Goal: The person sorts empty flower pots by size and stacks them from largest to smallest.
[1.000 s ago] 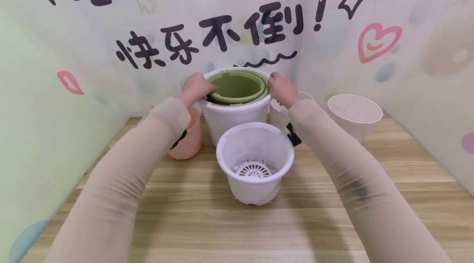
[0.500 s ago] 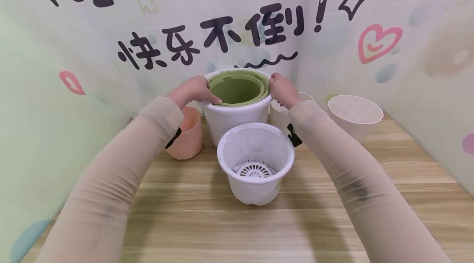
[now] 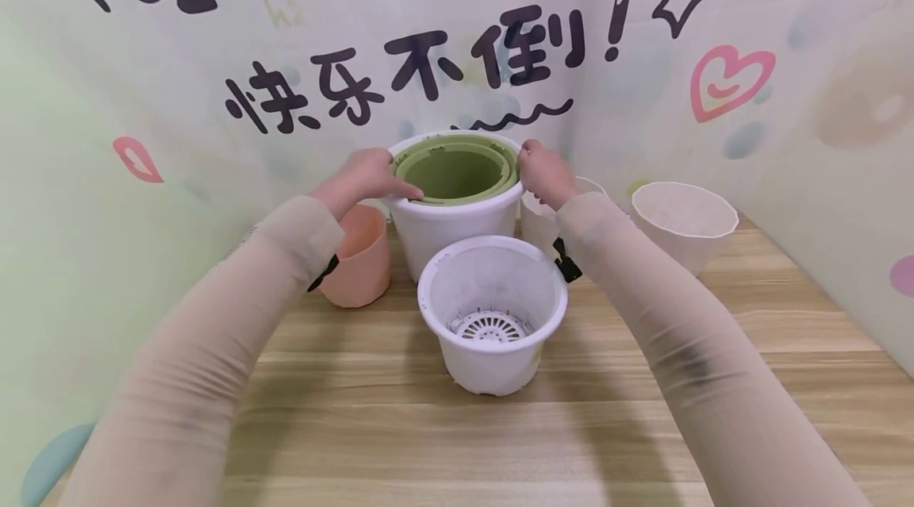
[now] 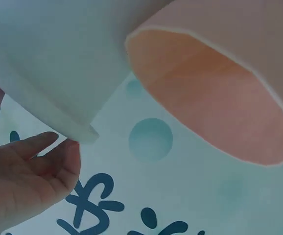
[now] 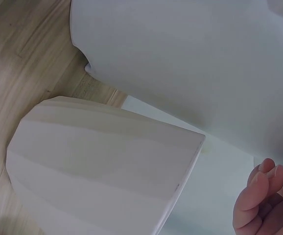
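A large white flowerpot (image 3: 457, 233) stands at the back of the table with green flowerpots (image 3: 457, 174) nested inside it. At its left side my left hand (image 3: 364, 174) is spread loosely, thumb over the rim and fingers outside. Fingertips of that left hand (image 4: 36, 171) meet the rim's underside in the left wrist view, with a gap before the palm. My right hand (image 3: 545, 172) pinches the rim on the opposite side; its fingers (image 5: 251, 203) are curled there. In front sits a smaller white flowerpot (image 3: 489, 368) with a slotted bottom.
Left of the large pot stands a pink pot (image 3: 364, 273), partly behind my left sleeve. To the right are a cream pot (image 3: 539, 225) and another wide cream pot (image 3: 678, 233). A printed cloth wall (image 3: 621, 126) closes off the wooden table (image 3: 428, 443) behind.
The inner green pot, tilted and raised at first, now sits lower and more level. My left hand has let go of its rim and shifted left. The right hand stays put.
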`<state>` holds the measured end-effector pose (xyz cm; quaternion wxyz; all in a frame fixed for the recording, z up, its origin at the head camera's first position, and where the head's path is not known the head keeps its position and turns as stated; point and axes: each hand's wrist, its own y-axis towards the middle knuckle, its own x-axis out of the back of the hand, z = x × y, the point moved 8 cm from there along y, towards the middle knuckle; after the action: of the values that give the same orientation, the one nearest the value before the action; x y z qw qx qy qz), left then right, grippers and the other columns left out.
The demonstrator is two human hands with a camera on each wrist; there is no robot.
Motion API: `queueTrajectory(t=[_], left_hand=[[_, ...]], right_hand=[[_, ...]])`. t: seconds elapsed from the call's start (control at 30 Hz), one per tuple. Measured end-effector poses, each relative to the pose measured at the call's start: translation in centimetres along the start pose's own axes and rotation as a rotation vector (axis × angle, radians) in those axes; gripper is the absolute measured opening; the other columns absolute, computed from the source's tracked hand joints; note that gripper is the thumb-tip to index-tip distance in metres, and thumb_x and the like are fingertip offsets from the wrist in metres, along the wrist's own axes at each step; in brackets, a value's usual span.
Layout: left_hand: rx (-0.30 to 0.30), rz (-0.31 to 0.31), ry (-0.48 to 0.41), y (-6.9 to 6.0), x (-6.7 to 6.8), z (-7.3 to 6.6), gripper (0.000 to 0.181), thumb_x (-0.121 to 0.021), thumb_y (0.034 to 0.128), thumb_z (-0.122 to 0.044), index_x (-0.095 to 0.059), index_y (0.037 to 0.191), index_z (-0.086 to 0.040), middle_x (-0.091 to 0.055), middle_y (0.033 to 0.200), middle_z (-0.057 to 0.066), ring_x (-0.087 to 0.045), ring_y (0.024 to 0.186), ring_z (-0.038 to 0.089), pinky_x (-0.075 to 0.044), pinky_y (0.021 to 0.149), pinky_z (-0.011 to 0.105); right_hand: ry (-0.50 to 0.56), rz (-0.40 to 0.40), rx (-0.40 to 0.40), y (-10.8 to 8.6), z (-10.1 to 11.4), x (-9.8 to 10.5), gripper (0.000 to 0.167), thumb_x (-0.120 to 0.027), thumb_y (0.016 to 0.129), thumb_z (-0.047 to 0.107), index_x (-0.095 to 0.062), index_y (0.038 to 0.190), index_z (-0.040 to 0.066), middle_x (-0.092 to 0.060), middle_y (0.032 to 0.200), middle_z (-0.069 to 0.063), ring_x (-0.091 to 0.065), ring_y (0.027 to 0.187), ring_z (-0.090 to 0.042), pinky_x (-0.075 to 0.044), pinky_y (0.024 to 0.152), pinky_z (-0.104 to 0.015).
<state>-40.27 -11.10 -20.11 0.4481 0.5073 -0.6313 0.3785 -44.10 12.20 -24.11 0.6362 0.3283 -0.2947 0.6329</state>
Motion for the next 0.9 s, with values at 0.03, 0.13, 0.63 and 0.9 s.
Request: queueTrajectory(t=[0.03,0.13,0.63,0.9], left_hand=[[0.003,0.011,-0.015,-0.2,0.0,0.3,0.046,-0.070,0.0758,-0.041,-0.055,0.092,-0.001,-0.051,0.081,0.008,-0.048,0.079,0.023,-0.041,0.070,0.031],[0.010,0.072,-0.063,-0.6,0.0,1.1,0.046,-0.068,0.0776,-0.044,-0.052,0.091,-0.003,-0.045,0.079,0.006,-0.045,0.077,0.022,-0.040,0.067,0.031],[0.055,0.265,-0.107,-1.2,-0.9,1.9,0.042,-0.067,0.0796,-0.043,-0.048,0.092,-0.006,-0.051,0.088,0.006,-0.057,0.076,0.023,-0.050,0.066,0.033],[0.086,0.237,-0.125,-1.2,-0.8,2.3,0.048,-0.068,0.0795,-0.041,-0.048,0.102,-0.003,-0.053,0.099,0.010,-0.059,0.081,0.024,-0.048,0.069,0.032]], right_hand=[[0.003,0.004,0.001,0.0,0.0,-0.1,0.045,-0.021,0.098,0.028,-0.034,0.136,0.006,-0.054,0.105,-0.014,-0.052,0.075,-0.024,-0.049,0.053,-0.028],[0.018,0.014,0.002,-0.2,0.1,-0.2,0.046,-0.021,0.099,0.028,-0.033,0.137,0.006,-0.053,0.106,-0.014,-0.051,0.077,-0.024,-0.049,0.054,-0.028],[0.022,0.032,-0.009,-0.2,-0.2,-0.1,0.045,-0.021,0.097,0.026,-0.032,0.135,0.004,-0.052,0.090,-0.014,-0.047,0.058,-0.020,-0.043,0.043,-0.026],[0.025,0.055,0.102,-3.6,0.4,1.4,0.043,-0.032,0.096,0.028,-0.033,0.128,0.000,-0.053,0.079,-0.014,-0.046,0.050,-0.018,-0.043,0.044,-0.027]])
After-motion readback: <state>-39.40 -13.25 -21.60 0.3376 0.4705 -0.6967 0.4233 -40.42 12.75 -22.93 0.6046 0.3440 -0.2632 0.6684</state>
